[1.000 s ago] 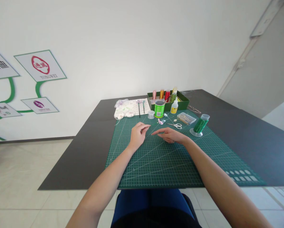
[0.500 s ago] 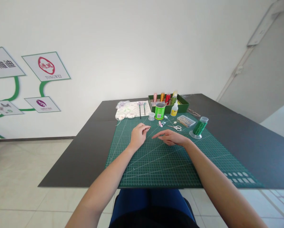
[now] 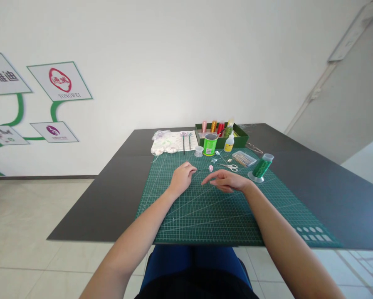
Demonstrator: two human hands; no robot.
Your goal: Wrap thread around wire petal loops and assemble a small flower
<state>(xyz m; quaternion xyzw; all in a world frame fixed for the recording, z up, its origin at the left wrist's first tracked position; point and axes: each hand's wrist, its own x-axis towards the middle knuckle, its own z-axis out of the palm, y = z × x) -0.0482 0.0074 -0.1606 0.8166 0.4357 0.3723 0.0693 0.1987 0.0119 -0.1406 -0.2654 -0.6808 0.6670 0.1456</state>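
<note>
My left hand [image 3: 182,176] is over the cutting mat, thumb and fingers pinched on the thin dark stem of a small pink flower [image 3: 211,168]. The flower end points right, toward the scissors. My right hand [image 3: 226,181] hovers just to the right and nearer to me, index finger stretched out and the others loosely bent. I see nothing in it. White-handled scissors [image 3: 231,167] lie beyond the right hand. A spool of green thread [image 3: 262,167] stands to its right. Small pale leaf pieces [image 3: 217,153] rest behind the flower.
The green cutting mat [image 3: 205,224] covers the table's middle. At the back are a green can [image 3: 210,145], a glue bottle [image 3: 229,143], a green box [image 3: 242,139] with thread spools, a clear case [image 3: 244,158], pliers [image 3: 254,148] and a white pad [image 3: 174,139].
The pink flower has come nearer to me, and its stem now shows running from my left fingers. My right hand has shifted slightly right, with its index finger bent further down.
</note>
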